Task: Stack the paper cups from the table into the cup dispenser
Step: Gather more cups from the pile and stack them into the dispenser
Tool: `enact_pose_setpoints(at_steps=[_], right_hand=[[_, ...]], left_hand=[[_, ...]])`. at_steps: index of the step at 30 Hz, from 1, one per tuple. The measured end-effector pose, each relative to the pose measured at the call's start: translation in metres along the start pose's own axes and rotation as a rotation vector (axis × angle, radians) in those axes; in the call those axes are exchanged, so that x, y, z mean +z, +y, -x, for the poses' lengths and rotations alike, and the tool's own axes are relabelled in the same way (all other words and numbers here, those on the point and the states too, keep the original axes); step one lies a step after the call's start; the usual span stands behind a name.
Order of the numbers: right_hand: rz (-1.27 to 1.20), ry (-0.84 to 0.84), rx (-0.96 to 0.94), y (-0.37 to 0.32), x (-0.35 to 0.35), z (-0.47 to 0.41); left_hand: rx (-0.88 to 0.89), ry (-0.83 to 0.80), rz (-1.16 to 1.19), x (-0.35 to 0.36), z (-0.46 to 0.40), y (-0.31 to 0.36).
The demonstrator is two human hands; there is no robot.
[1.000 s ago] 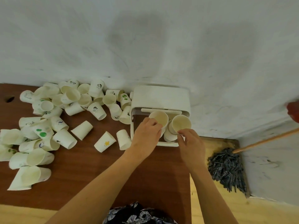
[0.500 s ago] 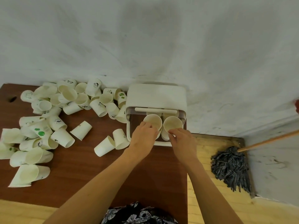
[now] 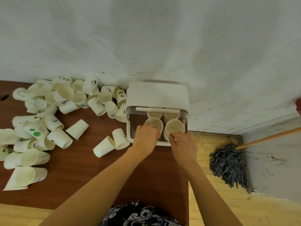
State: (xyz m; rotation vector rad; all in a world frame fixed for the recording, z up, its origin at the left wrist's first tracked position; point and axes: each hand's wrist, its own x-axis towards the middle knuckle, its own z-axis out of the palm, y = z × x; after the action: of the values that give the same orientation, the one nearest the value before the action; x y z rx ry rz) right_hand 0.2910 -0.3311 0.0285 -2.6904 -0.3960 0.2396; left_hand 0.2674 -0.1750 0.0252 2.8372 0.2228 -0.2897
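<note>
While the tabletop point(image 3: 81, 168) keeps its big spill of loose paper cups point(image 3: 53, 115) on the left, the white cup dispenser point(image 3: 157, 95) by the wall is where things have shifted; both hands have sunk a little deeper into its open front than a moment ago; the left hand point(image 3: 147, 137) curls its fingers round the left cup point(image 3: 154, 123), the right hand point(image 3: 183, 144) pinches the right cup point(image 3: 175, 127) at its rim; both look nearly seated on the stacks inside, with most of the pile still to go.
</note>
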Motion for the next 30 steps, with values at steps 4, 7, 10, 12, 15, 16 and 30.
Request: enact_pose_setpoints(at_steps=[4,7,10,12,15,16,30], right_hand=[[-0.036,-0.017,0.056,0.000,0.004,-0.003],[-0.002,-0.034,0.069,-0.002,0.007,-0.010],[0.069,-0.041,0.054,0.000,0.011,-0.013],[0.091,-0.037,0.051,0.002,0.013,-0.012],[0.091,-0.042,0.051,0.002,0.017,-0.009],[0.092,-0.047,0.050,0.002,0.018,-0.009],[-0.310,-0.066,-0.006,-0.078,0.045,0.035]], left_hand=[[0.010,-0.012,0.026,0.002,-0.003,-0.002],[0.032,0.005,0.039,0.004,-0.001,-0.002],[0.066,0.044,0.028,0.007,0.002,-0.004],[0.085,0.058,0.014,0.010,0.003,-0.008],[0.096,0.059,0.010,0.013,0.004,-0.010],[0.098,0.062,0.019,0.013,0.004,-0.010],[-0.173,0.217,0.340,-0.007,0.072,-0.107]])
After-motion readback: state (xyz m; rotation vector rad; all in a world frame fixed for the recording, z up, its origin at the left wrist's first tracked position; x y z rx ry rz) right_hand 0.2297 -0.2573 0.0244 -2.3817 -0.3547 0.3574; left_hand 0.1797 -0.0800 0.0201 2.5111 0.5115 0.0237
